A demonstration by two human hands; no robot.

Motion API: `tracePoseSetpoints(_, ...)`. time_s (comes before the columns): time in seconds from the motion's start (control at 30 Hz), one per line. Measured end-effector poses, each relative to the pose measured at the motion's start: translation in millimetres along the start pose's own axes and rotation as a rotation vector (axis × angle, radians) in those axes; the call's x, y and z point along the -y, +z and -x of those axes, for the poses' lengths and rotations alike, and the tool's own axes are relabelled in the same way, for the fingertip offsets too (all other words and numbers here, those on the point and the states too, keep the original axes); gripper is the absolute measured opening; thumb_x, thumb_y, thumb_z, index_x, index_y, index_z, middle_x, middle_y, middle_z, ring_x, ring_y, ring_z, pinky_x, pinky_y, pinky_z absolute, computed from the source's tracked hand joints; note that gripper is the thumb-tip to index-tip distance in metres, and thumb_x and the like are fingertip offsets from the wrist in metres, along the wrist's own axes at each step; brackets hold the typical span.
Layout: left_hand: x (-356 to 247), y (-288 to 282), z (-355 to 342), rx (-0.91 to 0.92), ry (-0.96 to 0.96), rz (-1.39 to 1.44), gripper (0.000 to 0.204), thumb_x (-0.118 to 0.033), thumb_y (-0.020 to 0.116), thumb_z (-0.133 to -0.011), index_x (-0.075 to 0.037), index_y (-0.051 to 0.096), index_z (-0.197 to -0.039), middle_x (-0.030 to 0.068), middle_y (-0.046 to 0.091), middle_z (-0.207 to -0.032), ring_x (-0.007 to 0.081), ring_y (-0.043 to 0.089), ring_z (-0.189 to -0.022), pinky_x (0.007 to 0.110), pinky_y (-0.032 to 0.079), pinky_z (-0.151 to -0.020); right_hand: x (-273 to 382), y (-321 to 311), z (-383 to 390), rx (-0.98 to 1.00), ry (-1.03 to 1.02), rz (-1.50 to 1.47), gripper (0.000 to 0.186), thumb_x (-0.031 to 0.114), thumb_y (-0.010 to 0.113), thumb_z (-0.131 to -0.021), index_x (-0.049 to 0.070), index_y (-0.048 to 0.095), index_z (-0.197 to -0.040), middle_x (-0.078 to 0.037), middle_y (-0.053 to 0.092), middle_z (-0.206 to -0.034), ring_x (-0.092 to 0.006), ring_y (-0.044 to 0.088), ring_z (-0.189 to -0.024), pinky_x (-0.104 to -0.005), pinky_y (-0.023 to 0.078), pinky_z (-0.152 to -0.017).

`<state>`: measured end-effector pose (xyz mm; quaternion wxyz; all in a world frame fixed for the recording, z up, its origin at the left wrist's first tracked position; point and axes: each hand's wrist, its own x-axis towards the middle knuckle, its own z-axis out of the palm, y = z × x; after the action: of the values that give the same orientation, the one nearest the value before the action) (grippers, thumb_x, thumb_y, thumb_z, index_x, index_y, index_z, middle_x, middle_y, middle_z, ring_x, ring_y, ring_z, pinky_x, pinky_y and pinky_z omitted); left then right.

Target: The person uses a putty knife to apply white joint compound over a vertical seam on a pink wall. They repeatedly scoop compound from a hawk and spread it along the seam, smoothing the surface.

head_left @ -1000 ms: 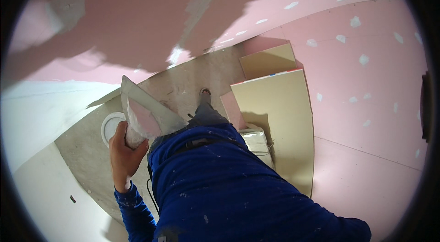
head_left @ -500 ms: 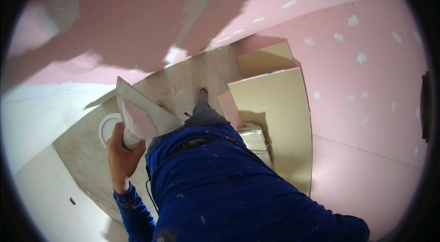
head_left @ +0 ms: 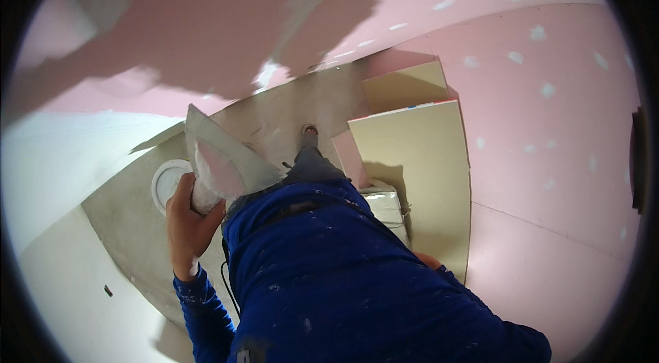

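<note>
My left hand [head_left: 191,225] is closed round the whitish, caked lower part of a wide putty knife [head_left: 240,157], coated in pale compound with a pinkish patch in its middle. The broad edge of the knife points up and away from me, in front of my waist. Just beyond that hand, a round white bucket [head_left: 165,181] stands on the floor, partly covered by the hand. My right hand [head_left: 427,261] shows only in part at the right side of my body, in front of the leaning board. Its fingers are hidden.
Yellowish boards [head_left: 429,157] lean against the pink wall [head_left: 542,129] at the right. A pale wrapped package [head_left: 384,208] stands beside them. Ahead rises a pink wall [head_left: 206,26] with filler patches, and a white wall [head_left: 62,164] is at the left. Grey floor [head_left: 130,212] lies between.
My right hand has come into sight at my right side. The left hand with the putty knife has shifted slightly right, along with the whole view.
</note>
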<state>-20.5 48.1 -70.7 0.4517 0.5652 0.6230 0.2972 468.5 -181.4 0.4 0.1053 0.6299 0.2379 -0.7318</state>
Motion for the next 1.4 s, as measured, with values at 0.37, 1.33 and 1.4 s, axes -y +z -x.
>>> tracePoseSetpoints(0.37, 2.7, -3.9, 6.9, 0.018, -0.069, -0.011, 0.039, -0.009, 0.081, -0.076, 0.001, 0.062, -0.109, 0.0217, 0.072, -0.087, 0.0339, 0.072, -0.078, 0.041, 0.055, -0.074, 40.2, 0.9, -18.9, -0.059, 0.046, -0.036, 0.063, 0.022, 0.067, -0.097, -0.003, 0.048, -0.151, -0.024, 0.051, -0.156, -0.0320, 0.050, -0.143, -0.0403, 0.035, -0.122)
tracePoseSetpoints(1.33, -60.6, 15.8, 14.7, 0.177, 0.037, -0.349, 0.044, -0.018, 0.083, -0.080, -0.001, 0.062, -0.115, 0.0240, 0.072, -0.090, 0.0382, 0.073, -0.082, 0.044, 0.055, -0.074, 158.6, -200.5, -43.0, -0.377, -0.987, -0.377, 0.042, 0.021, 0.069, -0.102, 0.002, 0.059, -0.139, -0.008, 0.071, -0.119, -0.0161, 0.069, -0.101, -0.0304, 0.057, -0.088)
tracePoseSetpoints(1.4, -79.3, 22.2, 16.6, 0.197, 0.011, -0.328, 0.045, -0.020, 0.082, -0.081, 0.000, 0.063, -0.117, 0.0232, 0.073, -0.091, 0.0354, 0.074, -0.081, 0.043, 0.056, -0.075, 196.4, -183.0, -36.9, -0.372, -1.203, -0.521, 0.053, 0.018, 0.072, -0.099, 0.002, 0.054, -0.146, -0.009, 0.070, -0.125, -0.0184, 0.069, -0.108, -0.0330, 0.057, -0.093)
